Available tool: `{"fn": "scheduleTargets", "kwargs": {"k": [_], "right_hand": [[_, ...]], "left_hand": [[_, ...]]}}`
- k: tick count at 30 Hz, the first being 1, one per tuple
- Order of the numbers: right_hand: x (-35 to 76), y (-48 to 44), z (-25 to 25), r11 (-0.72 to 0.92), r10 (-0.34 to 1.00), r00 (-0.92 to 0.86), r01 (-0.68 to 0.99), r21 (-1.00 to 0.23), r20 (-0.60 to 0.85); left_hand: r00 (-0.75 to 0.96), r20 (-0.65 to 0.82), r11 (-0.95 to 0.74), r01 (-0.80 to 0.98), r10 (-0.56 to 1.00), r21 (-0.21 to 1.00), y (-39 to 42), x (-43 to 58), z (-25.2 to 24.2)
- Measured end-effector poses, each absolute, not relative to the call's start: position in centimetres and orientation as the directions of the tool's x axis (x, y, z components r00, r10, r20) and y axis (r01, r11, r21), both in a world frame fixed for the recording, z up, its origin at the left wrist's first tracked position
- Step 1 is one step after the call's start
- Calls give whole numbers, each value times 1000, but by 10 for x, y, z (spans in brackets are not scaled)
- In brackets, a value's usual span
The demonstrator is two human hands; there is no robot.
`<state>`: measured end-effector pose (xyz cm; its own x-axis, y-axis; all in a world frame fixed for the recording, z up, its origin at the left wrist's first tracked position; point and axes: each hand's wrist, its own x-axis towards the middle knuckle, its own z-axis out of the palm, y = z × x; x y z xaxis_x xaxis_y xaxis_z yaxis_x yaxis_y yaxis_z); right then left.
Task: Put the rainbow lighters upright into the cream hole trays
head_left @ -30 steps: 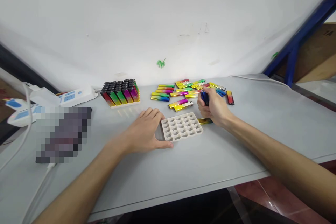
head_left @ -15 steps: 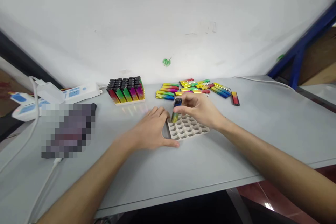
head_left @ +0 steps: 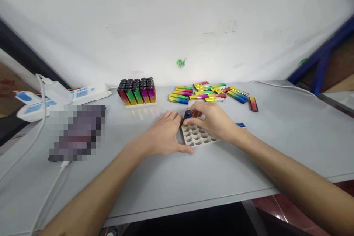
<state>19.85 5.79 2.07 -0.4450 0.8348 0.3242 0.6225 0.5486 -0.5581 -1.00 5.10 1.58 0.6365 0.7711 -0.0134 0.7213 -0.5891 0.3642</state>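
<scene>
Left hand (head_left: 165, 134) spread against left edge of white tray (head_left: 197, 133); right hand (head_left: 215, 118) hides the tray's far-right part, pinching a dark-topped lighter (head_left: 188, 115) at its far-left corner, seating unclear. Blue-ended lighter (head_left: 241, 125) behind right hand mostly hidden.

Your forearms (head_left: 276, 164) angle in toward the tray (head_left: 197, 137).
Left hand (head_left: 163, 135) spread, palm down at its left edge, thumb out; right hand (head_left: 214, 120) pinching over its far-left corner.
</scene>
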Motion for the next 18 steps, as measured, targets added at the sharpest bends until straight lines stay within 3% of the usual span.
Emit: {"fn": "scheduleTargets", "kwargs": {"k": [3, 5, 8, 12, 16, 18], "right_hand": [[218, 60, 23, 571, 819, -481, 632, -524, 313], [247, 63, 29, 502, 864, -421, 692, -518, 275], [301, 66, 36, 342, 934, -347, 804, -486, 83], [350, 59, 31, 229, 928, -340, 840, -492, -150], [355, 52, 26, 214, 939, -311, 863, -458, -147], [352, 51, 27, 211, 941, -316, 827, -521, -120]], "left_hand": [[631, -38, -581, 734, 775, 352, 52, -11, 17], [630, -57, -575, 740, 775, 348, 52, -11, 19], [623, -87, -560, 748, 777, 357, 53, -12, 21], [610, -100, -541, 758, 786, 364, 52, -12, 23], [595, -117, -523, 771, 795, 363, 53, -12, 25], [589, -123, -515, 775, 799, 367, 53, -11, 25]]}}
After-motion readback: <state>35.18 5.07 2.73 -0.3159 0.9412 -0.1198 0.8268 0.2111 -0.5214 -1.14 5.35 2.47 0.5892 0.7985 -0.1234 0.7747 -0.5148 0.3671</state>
